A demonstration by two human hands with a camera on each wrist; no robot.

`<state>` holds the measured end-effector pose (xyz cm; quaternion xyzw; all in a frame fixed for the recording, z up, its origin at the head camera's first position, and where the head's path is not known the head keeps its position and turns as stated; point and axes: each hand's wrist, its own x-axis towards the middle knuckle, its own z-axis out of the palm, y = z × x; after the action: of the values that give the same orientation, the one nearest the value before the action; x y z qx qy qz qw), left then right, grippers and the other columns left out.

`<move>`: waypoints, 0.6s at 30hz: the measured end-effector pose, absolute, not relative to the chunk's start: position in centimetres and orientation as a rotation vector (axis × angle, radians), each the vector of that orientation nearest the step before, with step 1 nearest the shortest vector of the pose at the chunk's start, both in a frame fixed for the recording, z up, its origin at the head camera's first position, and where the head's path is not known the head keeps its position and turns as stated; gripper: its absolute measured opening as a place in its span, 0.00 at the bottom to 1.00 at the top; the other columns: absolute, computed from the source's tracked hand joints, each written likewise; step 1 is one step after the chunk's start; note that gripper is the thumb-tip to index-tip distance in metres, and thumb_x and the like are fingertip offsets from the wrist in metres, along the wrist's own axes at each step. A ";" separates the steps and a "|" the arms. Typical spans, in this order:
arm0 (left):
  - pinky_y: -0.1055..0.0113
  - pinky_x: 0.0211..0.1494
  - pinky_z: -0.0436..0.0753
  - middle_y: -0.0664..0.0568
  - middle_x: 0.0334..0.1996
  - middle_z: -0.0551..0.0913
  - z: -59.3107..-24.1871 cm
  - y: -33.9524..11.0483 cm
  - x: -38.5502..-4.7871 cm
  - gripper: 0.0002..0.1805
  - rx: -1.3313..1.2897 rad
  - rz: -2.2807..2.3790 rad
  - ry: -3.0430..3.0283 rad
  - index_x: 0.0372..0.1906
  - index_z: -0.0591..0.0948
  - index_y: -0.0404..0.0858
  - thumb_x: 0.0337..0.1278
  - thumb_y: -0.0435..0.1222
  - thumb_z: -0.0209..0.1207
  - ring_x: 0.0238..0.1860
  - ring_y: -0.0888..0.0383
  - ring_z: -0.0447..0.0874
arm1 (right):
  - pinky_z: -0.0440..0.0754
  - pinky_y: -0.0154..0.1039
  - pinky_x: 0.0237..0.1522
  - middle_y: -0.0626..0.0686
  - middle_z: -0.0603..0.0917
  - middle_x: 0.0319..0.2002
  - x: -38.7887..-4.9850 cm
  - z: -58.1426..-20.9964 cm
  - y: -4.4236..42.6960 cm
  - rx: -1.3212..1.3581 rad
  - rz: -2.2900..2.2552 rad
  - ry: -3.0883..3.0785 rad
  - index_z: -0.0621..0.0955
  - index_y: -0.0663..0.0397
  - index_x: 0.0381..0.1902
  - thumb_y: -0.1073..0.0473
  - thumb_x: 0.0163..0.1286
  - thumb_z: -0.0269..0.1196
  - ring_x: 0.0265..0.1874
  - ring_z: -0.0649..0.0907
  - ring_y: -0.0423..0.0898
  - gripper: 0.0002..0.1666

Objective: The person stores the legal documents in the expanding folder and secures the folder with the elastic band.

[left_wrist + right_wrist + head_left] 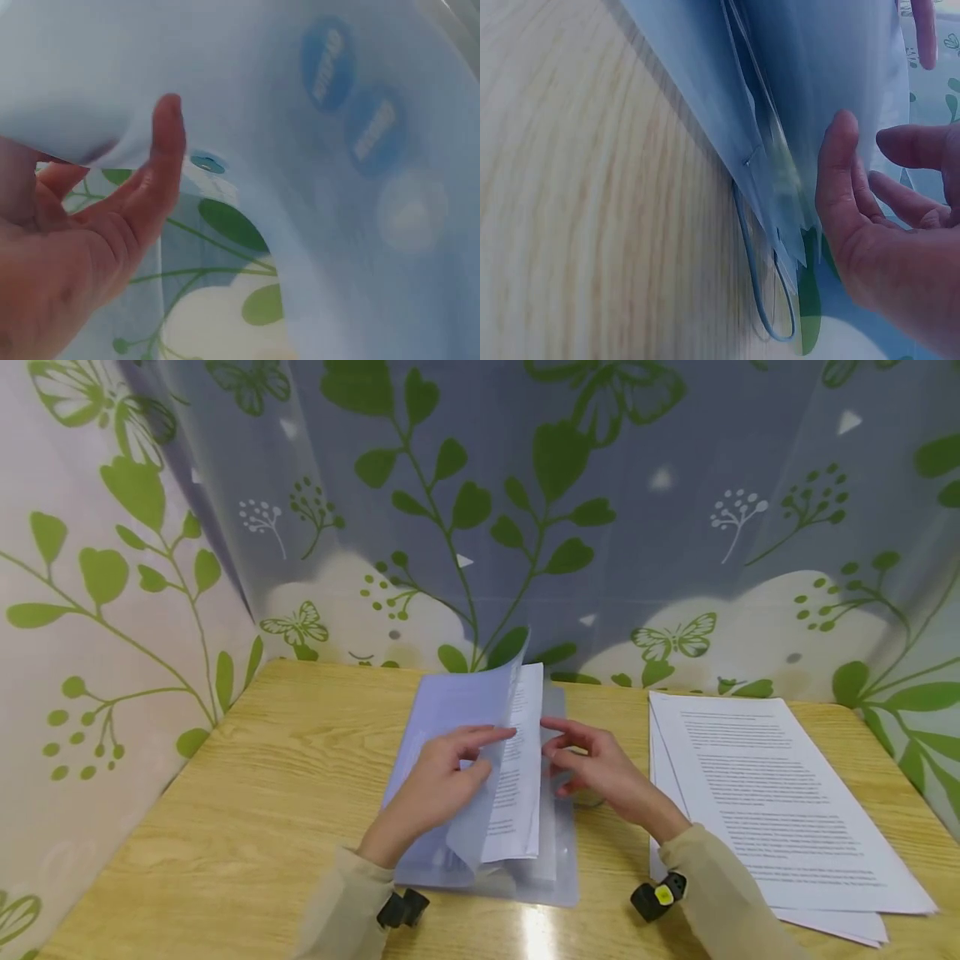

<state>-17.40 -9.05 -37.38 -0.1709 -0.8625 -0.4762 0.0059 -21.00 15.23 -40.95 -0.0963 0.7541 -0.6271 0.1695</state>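
Observation:
A translucent bluish plastic folder [431,710] lies on the table, its front flap [247,90] lifted and curling upward. Inside, printed sheets [517,793] stick out past the flap's edge. My left hand [442,781] is at the raised flap, its index finger stretched over the edge to the sheets. In the left wrist view that left hand [97,240] has one finger in front of the plastic and others partly hidden behind it. My right hand [600,768] hovers by the sheets' right edge, fingers loosely bent and apart, holding nothing; the right wrist view shows this hand [885,232] beside the folder.
A stack of printed paper [765,793] lies to the right on the wooden table [247,810]. An elastic cord loop [761,300] hangs off the folder's edge. Patterned curtains [480,527] stand along the back and sides.

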 end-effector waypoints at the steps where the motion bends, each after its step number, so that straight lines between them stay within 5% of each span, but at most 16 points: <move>1: 0.66 0.43 0.78 0.48 0.64 0.83 -37.3 -8.9 -17.4 0.24 -0.542 -1.449 -2.714 0.60 0.86 0.45 0.61 0.30 0.52 0.57 0.49 0.84 | 0.87 0.40 0.36 0.62 0.78 0.54 -21.0 -41.0 15.3 -0.276 -1.776 2.146 0.67 0.56 0.77 0.60 0.76 0.59 0.41 0.85 0.44 0.33; 7: 0.69 0.44 0.76 0.49 0.63 0.84 -37.1 -8.6 -17.1 0.24 -0.496 -1.387 -2.750 0.62 0.84 0.38 0.62 0.33 0.51 0.51 0.55 0.80 | 0.88 0.41 0.38 0.65 0.77 0.57 -20.7 -40.9 15.9 -0.295 -1.741 2.163 0.68 0.57 0.76 0.59 0.76 0.60 0.43 0.86 0.46 0.33; 18: 0.70 0.37 0.79 0.51 0.53 0.89 -36.8 -8.7 -16.7 0.31 -0.430 -1.418 -2.745 0.62 0.84 0.42 0.47 0.32 0.60 0.47 0.57 0.86 | 0.89 0.46 0.40 0.70 0.75 0.61 -19.8 -40.2 19.7 -0.306 -1.701 2.271 0.67 0.59 0.76 0.58 0.76 0.60 0.46 0.88 0.49 0.34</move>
<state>-16.75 -8.74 -36.84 -0.1379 -0.8800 -0.4545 0.0110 -19.84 19.66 -40.16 -0.1060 0.7877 -0.5897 0.1433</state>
